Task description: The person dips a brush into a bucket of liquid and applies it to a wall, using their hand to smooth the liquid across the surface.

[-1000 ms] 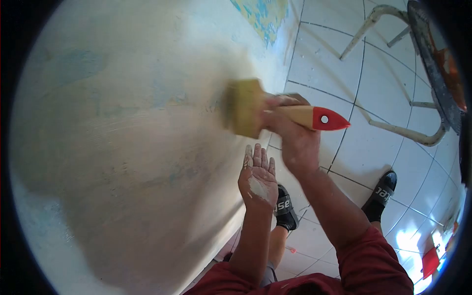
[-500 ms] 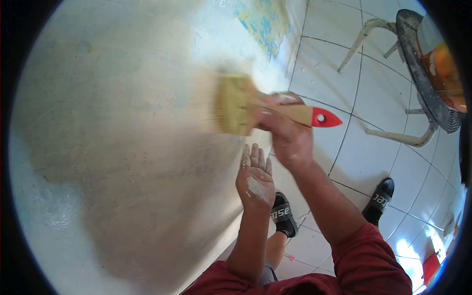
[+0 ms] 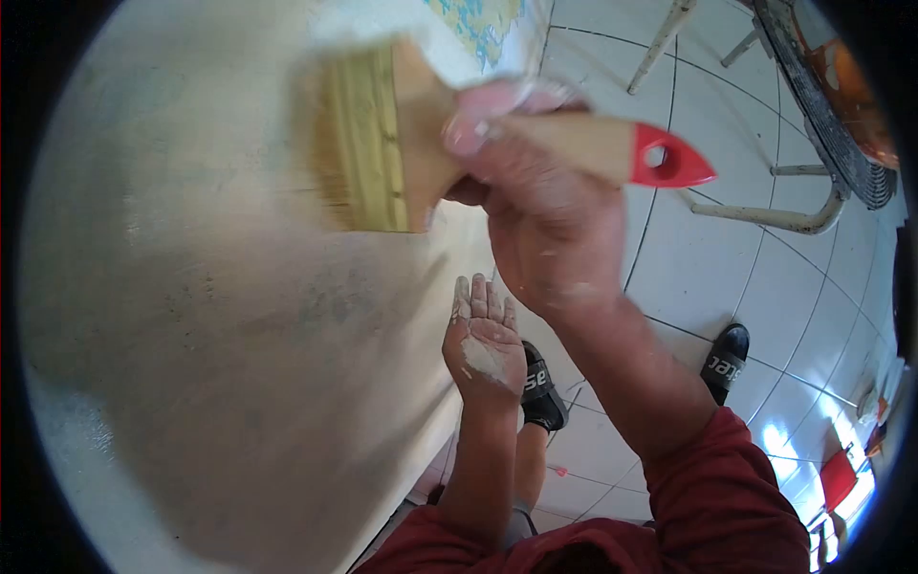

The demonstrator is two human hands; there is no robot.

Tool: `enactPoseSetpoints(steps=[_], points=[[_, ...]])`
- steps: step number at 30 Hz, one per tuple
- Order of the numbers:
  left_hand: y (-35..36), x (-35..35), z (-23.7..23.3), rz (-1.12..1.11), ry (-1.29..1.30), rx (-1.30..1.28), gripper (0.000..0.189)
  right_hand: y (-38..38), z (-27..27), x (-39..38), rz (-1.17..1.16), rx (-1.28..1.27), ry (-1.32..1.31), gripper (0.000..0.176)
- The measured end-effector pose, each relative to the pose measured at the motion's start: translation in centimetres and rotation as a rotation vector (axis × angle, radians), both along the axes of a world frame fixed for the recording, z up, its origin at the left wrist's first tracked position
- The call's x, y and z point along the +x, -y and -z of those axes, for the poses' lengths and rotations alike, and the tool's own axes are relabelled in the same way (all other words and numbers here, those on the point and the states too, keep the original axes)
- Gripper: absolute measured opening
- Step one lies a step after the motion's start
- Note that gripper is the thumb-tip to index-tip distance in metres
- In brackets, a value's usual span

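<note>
My right hand point(image 3: 545, 182) is wrapped round the wooden handle of a wide paintbrush point(image 3: 426, 143). Its handle end is red with a hole in it, and a yellowish band runs above the bristles, which are blurred and point left over the wall point(image 3: 239, 316). White smears mark the thumb and fingers. Lower down, my left hand point(image 3: 486, 344) is held palm up with its fingers stretched out, a pale patch of paste-like stuff on the palm. Nothing is gripped in it, and it is beside the wall. The wall's surface is whitish with darker damp-looking areas.
Blue and yellow old paint point(image 3: 488, 29) shows near the wall's far edge. White floor tiles point(image 3: 693, 249) lie to the right. A stool point(image 3: 808, 105) with pale metal legs carries an orange-and-clear container point(image 3: 851, 86). My feet in black slides point(image 3: 727, 359) stand on the tiles.
My right hand and the paintbrush have come up closer to the camera, with the brush head further left and higher. The left hand stays palm up; the view has shifted slightly.
</note>
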State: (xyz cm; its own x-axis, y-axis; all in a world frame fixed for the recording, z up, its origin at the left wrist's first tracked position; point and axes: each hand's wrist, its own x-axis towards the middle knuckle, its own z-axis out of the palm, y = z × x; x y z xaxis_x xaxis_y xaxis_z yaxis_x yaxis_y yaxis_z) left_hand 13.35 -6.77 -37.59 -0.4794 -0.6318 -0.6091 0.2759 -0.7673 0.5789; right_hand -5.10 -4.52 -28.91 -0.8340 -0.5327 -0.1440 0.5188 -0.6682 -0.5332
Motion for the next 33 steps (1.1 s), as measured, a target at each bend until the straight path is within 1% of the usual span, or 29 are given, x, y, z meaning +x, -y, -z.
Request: enactPoseSetpoints(steps=[1, 2, 3, 5, 6, 8, 9, 10, 11, 13, 14, 15, 17, 18, 19, 20, 21, 22, 26, 29, 30, 31, 32, 33], points=[[-0.2, -0.1, -0.7, 0.002, -0.045, -0.027, 0.067, -0.2, -0.8, -0.4, -0.015, -0.127, -0.018, 0.02], [-0.5, -0.5, -1.6, 0.015, -0.005, -0.088, 0.068, -0.1, -0.9, -0.3, -0.029, -0.253, -0.031, 0.022], [-0.5, -0.1, -1.6, 0.009, 0.002, -0.082, 0.068, 0.4, 0.1, 0.1, -0.034, -0.247, -0.023, 0.022], [-0.7, 0.8, -1.1, -0.051, -0.003, -0.157, 0.071, 2.2, 4.6, 1.6, 0.07, 0.016, -0.188, 0.018], [-0.8, 0.0, -1.7, -0.073, 0.139, -0.154, 0.076, 2.9, 7.6, 2.5, -0.026, -0.048, 0.065, 0.016], [-0.9, 0.9, -0.7, -0.084, 0.136, -0.148, 0.075, 3.1, 12.9, 4.1, 0.009, 0.001, 0.27, 0.014], [-1.0, 1.4, -0.4, -0.09, 0.118, -0.135, 0.075, 3.0, 16.0, 4.7, 0.033, 0.096, 0.288, 0.014], [-1.0, 2.0, 0.0, -0.073, 0.117, -0.143, 0.076, 2.8, 18.8, 5.6, 0.057, 0.195, 0.304, 0.015], [-1.1, 2.1, 0.3, -0.072, 0.122, -0.14, 0.076, 2.4, 20.6, 6.5, 0.057, 0.199, 0.309, 0.015], [-1.1, 2.1, 0.5, -0.131, 0.187, -0.114, 0.074, 1.8, 22.6, 7.9, 0.102, 0.47, 0.187, 0.014], [-1.1, 2.1, 0.4, -0.138, 0.184, -0.109, 0.074, 1.6, 23.4, 8.3, 0.068, 0.468, 0.173, 0.015], [-1.0, 2.0, 0.3, -0.152, 0.216, -0.096, 0.074, 1.5, 22.7, 8.3, 0.062, 0.472, 0.168, 0.015], [-0.8, 1.9, 0.1, -0.167, 0.243, -0.08, 0.075, 1.7, 18.9, 7.6, -0.038, 0.473, 0.102, 0.018], [-0.7, 1.8, 0.0, -0.17, 0.234, -0.088, 0.074, 2.1, 15.4, 7.0, 0.021, 0.362, 0.136, 0.018], [-0.7, 1.8, -0.2, -0.173, 0.224, -0.095, 0.073, 2.0, 11.2, 6.0, 0.054, 0.355, -0.014, 0.018], [-0.6, 1.8, -0.4, -0.173, 0.221, -0.093, 0.073, 1.8, 8.7, 5.4, 0.087, 0.348, -0.165, 0.018], [-0.5, 1.9, -0.5, -0.138, 0.148, -0.088, 0.071, 1.9, 8.4, 5.4, 0.087, 0.35, -0.167, 0.018], [-0.6, 2.0, -0.6, -0.103, 0.078, -0.083, 0.069, 2.0, 8.2, 5.4, 0.065, 0.298, -0.129, 0.018], [-0.8, 1.6, -1.2, -0.069, 0.096, -0.139, 0.069, 2.8, 8.4, 5.0, -0.015, 0.074, 0.035, 0.016], [-0.8, 1.9, -0.5, -0.051, 0.12, -0.134, 0.069, 2.7, 10.3, 4.2, -0.05, -0.073, 0.163, 0.016], [-0.9, 1.8, -0.5, -0.076, 0.13, -0.134, 0.064, 2.7, 11.1, 3.9, -0.06, -0.123, 0.209, 0.016], [-1.0, 1.7, -0.5, -0.102, 0.141, -0.135, 0.059, 2.8, 13.6, 4.3, -0.033, -0.099, 0.272, 0.015], [-1.1, 1.8, -0.4, -0.075, 0.126, -0.155, 0.06, 3.0, 17.0, 5.0, -0.009, -0.076, 0.338, 0.014], [-1.1, 1.9, -0.2, -0.064, 0.138, -0.149, 0.06, 3.1, 19.8, 5.4, 0.002, -0.071, 0.35, 0.014]])
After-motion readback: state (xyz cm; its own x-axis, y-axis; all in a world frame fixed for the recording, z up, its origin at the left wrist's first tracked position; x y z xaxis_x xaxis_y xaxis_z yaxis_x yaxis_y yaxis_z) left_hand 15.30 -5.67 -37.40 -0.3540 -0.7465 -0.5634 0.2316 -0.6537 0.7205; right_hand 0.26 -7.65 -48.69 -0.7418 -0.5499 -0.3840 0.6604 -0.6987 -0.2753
